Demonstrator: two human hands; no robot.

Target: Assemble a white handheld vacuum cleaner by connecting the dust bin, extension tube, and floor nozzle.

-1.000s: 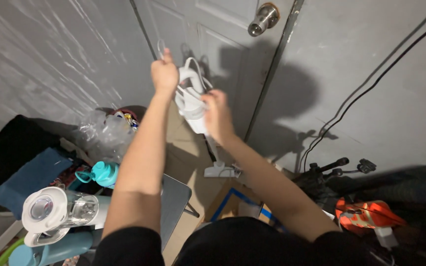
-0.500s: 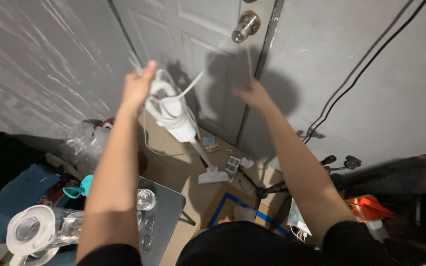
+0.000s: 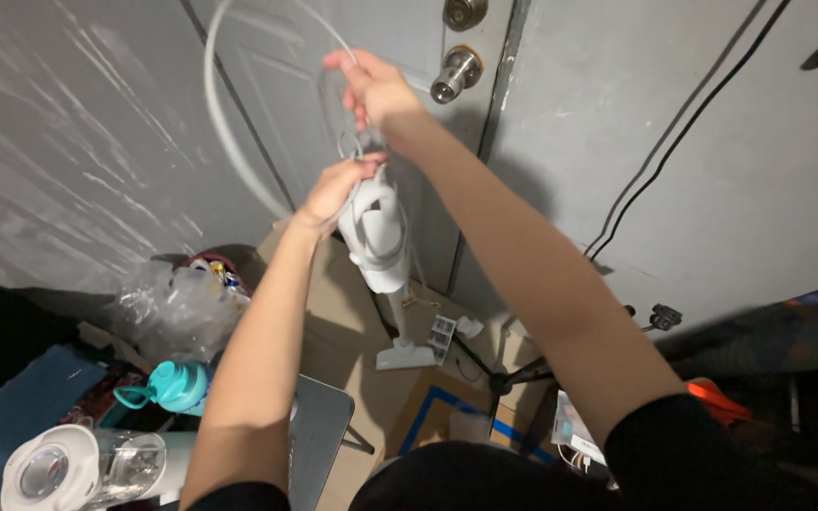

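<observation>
Grey door [image 3: 286,85] behind; white stick vacuum [image 3: 378,237] upright, cord [image 3: 224,132] looping overhead

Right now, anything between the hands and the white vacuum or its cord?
Nothing visible. The left hand is already on top of the white stick vacuum, and the right hand, just above it, holds the white cord, which loops toward the door.
</observation>
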